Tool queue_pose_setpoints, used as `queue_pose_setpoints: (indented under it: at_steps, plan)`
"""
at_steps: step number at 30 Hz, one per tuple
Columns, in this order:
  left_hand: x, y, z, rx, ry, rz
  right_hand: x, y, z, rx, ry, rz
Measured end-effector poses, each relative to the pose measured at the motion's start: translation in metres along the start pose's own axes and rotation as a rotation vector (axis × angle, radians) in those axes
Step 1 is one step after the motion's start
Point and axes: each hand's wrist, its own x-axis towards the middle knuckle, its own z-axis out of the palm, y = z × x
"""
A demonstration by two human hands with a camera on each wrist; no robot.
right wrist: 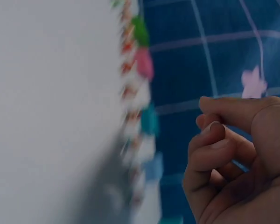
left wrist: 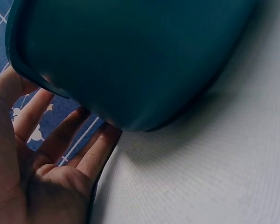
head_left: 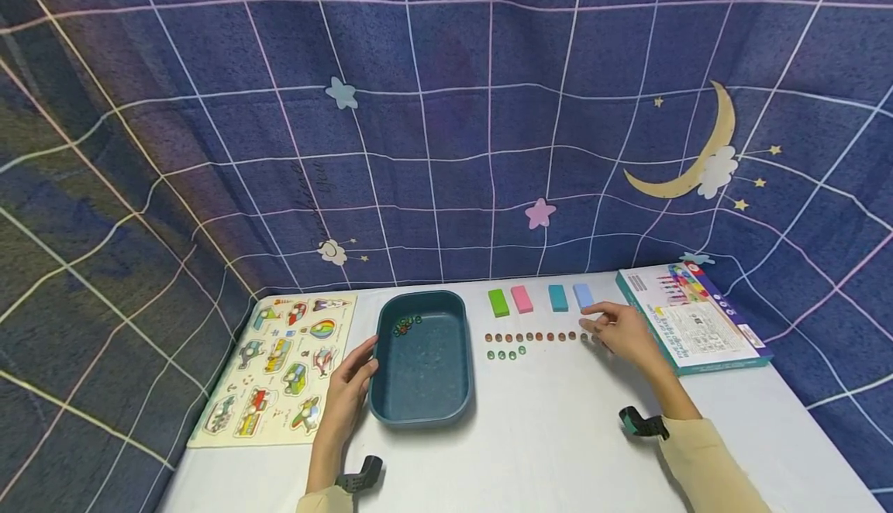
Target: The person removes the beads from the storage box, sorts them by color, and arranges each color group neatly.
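My left hand (head_left: 346, 389) rests against the left side of a dark teal plastic tub (head_left: 422, 422), its fingertips at the rim. In the left wrist view, spread fingers (left wrist: 98, 154) reach along the tub's outer wall. Several small green and reddish marbles (head_left: 407, 325) lie together in the tub's far left corner. Over the right end of a row of reddish-brown marbles (head_left: 539, 336) is my right hand (head_left: 621, 332). Its fingers bend loosely, and nothing shows between thumb and index finger in the right wrist view. A shorter row of green marbles (head_left: 507, 356) lies nearer me.
Behind the marbles stand a green block (head_left: 498, 303), a pink block (head_left: 522, 299), a teal block (head_left: 558, 298) and a light blue block (head_left: 583, 296). A picture puzzle board (head_left: 279, 373) lies left of the tub, a flat box (head_left: 694, 319) at right. A patterned curtain (head_left: 446, 149) hangs behind.
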Motion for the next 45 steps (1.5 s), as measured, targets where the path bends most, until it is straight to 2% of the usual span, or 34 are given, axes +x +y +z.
queue_pose_setpoints:
  at_steps: [3,7,11,15,19,22,25,29,31,38,42,45]
  plan:
    - [-0.001,0.000,-0.001,-0.004,0.004,-0.006,0.014,-0.032,0.022,0.059,-0.030,-0.060]
    - [-0.001,0.000,-0.002,-0.002,0.002,-0.003,0.031,-0.082,0.061,0.121,-0.091,-0.125]
    - [0.001,0.000,-0.003,-0.003,-0.003,0.003,0.043,-0.131,0.105,0.193,-0.184,-0.176]
    - [0.001,-0.001,-0.004,-0.006,-0.004,-0.002,0.053,-0.169,0.146,0.267,-0.286,-0.197]
    - [0.001,-0.001,-0.005,-0.008,-0.004,-0.003,0.064,-0.188,0.185,0.247,-0.344,-0.214]
    - [0.000,-0.002,-0.005,-0.012,-0.006,0.009,0.072,-0.188,0.211,0.172,-0.367,-0.210]
    - [0.000,-0.003,-0.005,-0.016,-0.015,0.019,0.076,-0.183,0.229,0.097,-0.378,-0.156]
    - [0.001,-0.002,-0.004,-0.030,-0.035,0.021,0.077,-0.175,0.242,0.022,-0.381,-0.076]
    - [0.002,-0.001,-0.003,-0.039,-0.037,0.018,0.078,-0.173,0.244,0.008,-0.380,-0.074]
    - [0.004,0.002,-0.001,-0.039,-0.026,0.002,0.076,-0.172,0.248,-0.050,-0.367,-0.153]
    - [0.003,0.001,-0.001,-0.048,-0.032,-0.001,0.076,-0.174,0.239,-0.007,-0.386,-0.165]
    - [0.002,-0.001,-0.002,-0.050,-0.030,0.004,0.077,-0.177,0.221,0.065,-0.407,-0.195]
